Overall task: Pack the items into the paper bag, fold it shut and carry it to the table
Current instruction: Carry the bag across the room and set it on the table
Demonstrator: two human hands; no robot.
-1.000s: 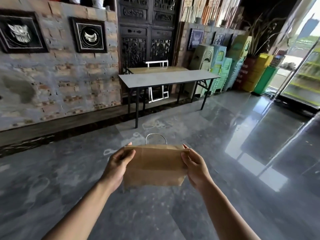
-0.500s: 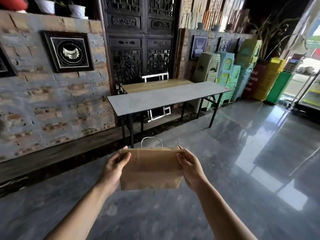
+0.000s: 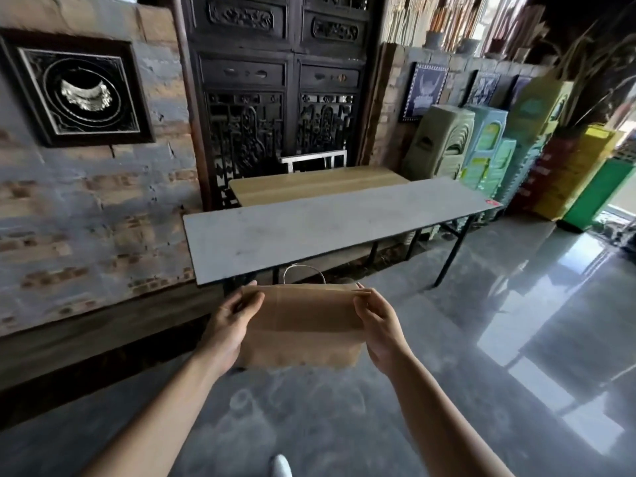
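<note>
— So, starting at the left, what's there?

— Far left, a dark framed picture (image 3: 77,89) hangs on the brick wall (image 3: 103,218). To its right stands a carved dark wooden screen (image 3: 275,98).

— And the hands?

— The left hand (image 3: 229,325) grips the left end of the paper bag (image 3: 303,325), thumb on the near face at the folded top edge, fingers wrapped behind. The right hand (image 3: 380,327) pinches the right end the same way. Both are clamped on the bag, one at each side.

— Where is the bag, then?

— Held in the air over the grey floor (image 3: 447,339), just near of the table (image 3: 327,228) and lower than its top, not touching it. Its top is folded over, and a thin looped handle (image 3: 304,271) sticks up behind the fold.

— Further right?

— A wooden tabletop (image 3: 316,184) sits behind the grey one. Beyond, stacked plastic stools (image 3: 481,149) in green and blue line the far wall. A white shoe tip (image 3: 280,466) shows at the bottom edge.
</note>
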